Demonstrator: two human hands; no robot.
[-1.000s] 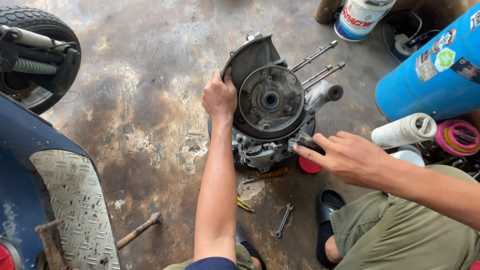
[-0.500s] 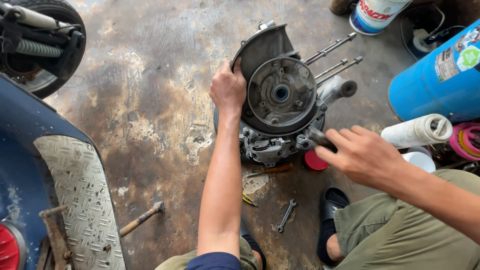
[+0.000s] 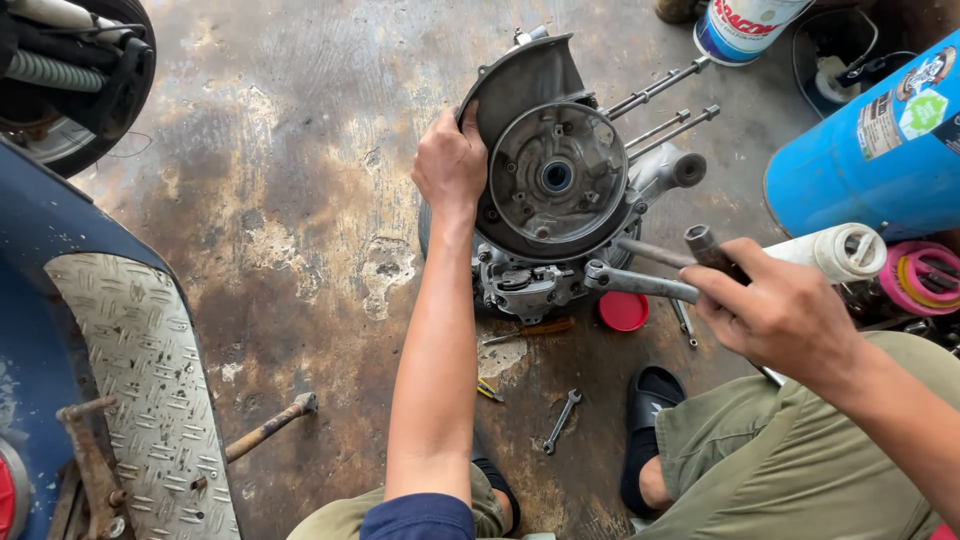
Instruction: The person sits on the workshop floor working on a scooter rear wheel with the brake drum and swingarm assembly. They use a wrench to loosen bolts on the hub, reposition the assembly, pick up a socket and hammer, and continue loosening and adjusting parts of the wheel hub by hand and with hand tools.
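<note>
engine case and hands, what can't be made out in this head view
- Left hand: fingertips hidden behind the engine case rim.
- Right hand: holds a wrench; its grip end is covered by the palm.
- Wrench head: the bolt it sits on is too small to tell.
- Blue cylinder: cut off by the right edge.

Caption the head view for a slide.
Left hand steadies engine casing; right hand holds wrench at its base.
</note>
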